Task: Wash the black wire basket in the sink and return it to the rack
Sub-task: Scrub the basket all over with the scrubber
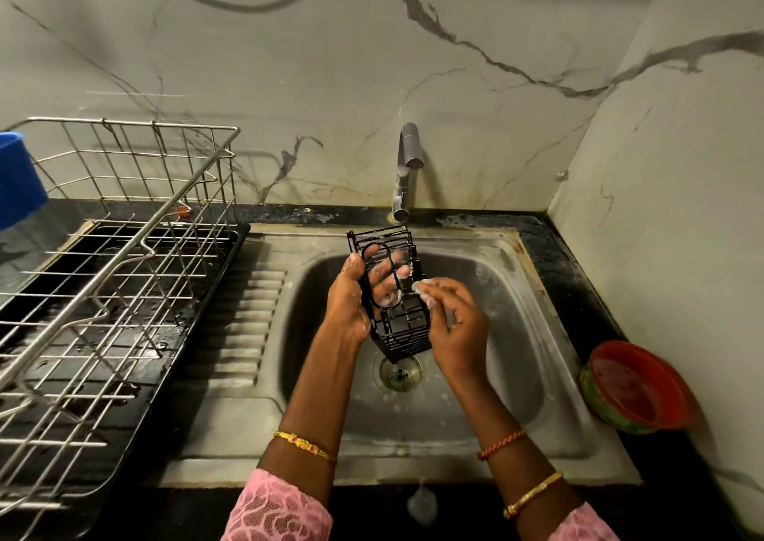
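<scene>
Soapy left hand [359, 292] is gripping the black wire basket [397, 292], holding it upright above the sink [516, 292] bowl; right hand [452, 321], fingers loosely curled, is touching its side.

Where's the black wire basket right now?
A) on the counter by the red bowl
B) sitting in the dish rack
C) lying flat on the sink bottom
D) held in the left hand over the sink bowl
D: the left hand grips the black wire basket above the sink drain, while the right hand works on its side with soapy fingers.
</scene>
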The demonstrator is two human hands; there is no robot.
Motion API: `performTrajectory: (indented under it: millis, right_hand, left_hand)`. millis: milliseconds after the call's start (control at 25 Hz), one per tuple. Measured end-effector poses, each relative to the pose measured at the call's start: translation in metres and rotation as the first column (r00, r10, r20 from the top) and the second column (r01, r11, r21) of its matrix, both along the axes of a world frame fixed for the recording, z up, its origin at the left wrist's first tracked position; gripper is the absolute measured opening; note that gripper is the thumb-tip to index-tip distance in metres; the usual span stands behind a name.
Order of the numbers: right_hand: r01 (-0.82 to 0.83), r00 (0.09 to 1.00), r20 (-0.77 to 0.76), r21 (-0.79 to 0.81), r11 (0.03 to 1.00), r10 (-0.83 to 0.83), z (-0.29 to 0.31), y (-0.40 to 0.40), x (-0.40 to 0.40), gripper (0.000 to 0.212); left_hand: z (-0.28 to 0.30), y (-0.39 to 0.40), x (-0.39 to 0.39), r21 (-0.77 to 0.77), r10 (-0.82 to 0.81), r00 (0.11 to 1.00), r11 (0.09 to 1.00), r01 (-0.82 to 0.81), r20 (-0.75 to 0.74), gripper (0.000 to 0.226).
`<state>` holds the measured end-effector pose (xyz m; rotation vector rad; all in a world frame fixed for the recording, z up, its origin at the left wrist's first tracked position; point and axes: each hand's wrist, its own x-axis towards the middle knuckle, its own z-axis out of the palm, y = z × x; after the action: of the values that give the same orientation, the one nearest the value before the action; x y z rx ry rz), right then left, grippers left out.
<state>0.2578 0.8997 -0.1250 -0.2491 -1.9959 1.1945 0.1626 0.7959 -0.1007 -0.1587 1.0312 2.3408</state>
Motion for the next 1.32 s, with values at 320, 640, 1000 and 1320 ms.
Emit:
performTrajectory:
  millis: [320, 640, 1000, 1320]
  right_hand:
    - [0.121, 0.935, 0.355, -0.284, 0.951, -0.013, -0.004, 0.028, -0.009, 0.022]
    - [-0.027, 0.996, 0.088, 0.330, 0.943, -0.003, 0.003, 0.008, -0.020, 0.029]
    - [0.097, 0.968, 0.252, -0.313, 0.945, -0.016, 0.006, 0.015, -0.022, 0.024]
    - [-0.033, 0.986, 0.167, 0.352, 0.935, -0.028, 0.014, -0.011, -0.022, 0.022]
  left_hand:
    - [-0.005, -0.004, -0.001, -0.053, -0.027, 0.999, 0.998, 0.026, -0.024, 0.039]
    - [0.002, -0.003, 0.004, -0.119, -0.072, 0.996, 0.991, 0.064, -0.061, 0.037]
    - [-0.001, -0.004, 0.006, -0.166, -0.091, 0.992, 0.983, 0.075, -0.091, 0.037]
    - [0.000, -0.001, 0.007, -0.198, -0.071, 0.993, 0.979, 0.052, -0.092, 0.037]
